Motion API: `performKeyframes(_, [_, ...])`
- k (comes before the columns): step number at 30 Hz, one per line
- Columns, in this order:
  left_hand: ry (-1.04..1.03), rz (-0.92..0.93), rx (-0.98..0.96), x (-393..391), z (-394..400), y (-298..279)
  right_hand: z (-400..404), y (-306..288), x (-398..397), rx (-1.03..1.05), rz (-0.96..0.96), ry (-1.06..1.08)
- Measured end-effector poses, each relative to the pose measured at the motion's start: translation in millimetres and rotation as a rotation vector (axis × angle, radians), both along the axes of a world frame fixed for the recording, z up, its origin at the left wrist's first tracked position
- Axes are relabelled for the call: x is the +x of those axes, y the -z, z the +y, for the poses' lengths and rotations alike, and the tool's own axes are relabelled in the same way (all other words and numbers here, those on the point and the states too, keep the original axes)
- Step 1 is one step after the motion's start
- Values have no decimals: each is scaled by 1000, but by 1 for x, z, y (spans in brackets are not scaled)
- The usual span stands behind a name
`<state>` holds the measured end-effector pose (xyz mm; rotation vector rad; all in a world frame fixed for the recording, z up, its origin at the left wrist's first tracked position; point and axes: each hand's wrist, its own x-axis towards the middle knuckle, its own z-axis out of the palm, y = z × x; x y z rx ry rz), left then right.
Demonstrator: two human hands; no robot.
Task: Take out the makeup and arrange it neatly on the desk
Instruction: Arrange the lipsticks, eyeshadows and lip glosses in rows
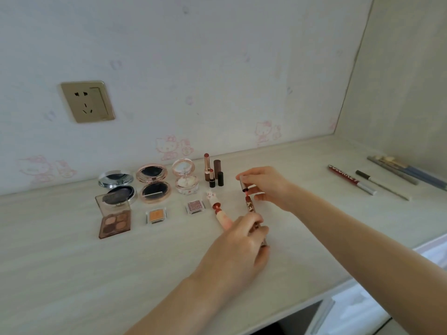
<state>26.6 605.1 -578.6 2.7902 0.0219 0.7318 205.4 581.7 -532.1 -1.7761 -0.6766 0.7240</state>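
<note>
Red lip pencil [252, 213] half hidden by left hand [238, 247] fingers.

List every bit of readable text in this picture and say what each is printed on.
"COLORKEY", partly legible white letters along the dark red lip pencil lying at the right of the desk.
"KEY", only the last letters showing, on the dark red pencil held by the left hand; the right hand holds its cap.
Print on the eyeshadow palette lid: too blurred to read.
</note>
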Motion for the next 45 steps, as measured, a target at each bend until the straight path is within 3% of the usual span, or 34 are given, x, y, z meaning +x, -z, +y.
performKeyframes(6, [-43, -60, 133, 4, 3, 6, 25, 4, -3, -109, -217, -108])
performKeyframes(13, [-83, -65, 310, 6, 11, 10, 39, 10, -3, -137, -304, -136])
performKeyframes(30, [-43, -77, 162, 0, 19, 8, 51, 19, -5, -198, -572, -132])
performKeyframes(38, [-6, -72, 130, -1, 17, 7, 42, 14, -3, -166, -541, -99])
performKeyframes(45, [-7, -42, 74, 1, 12, -2, -15, 8, 12, -148, -498, -59])
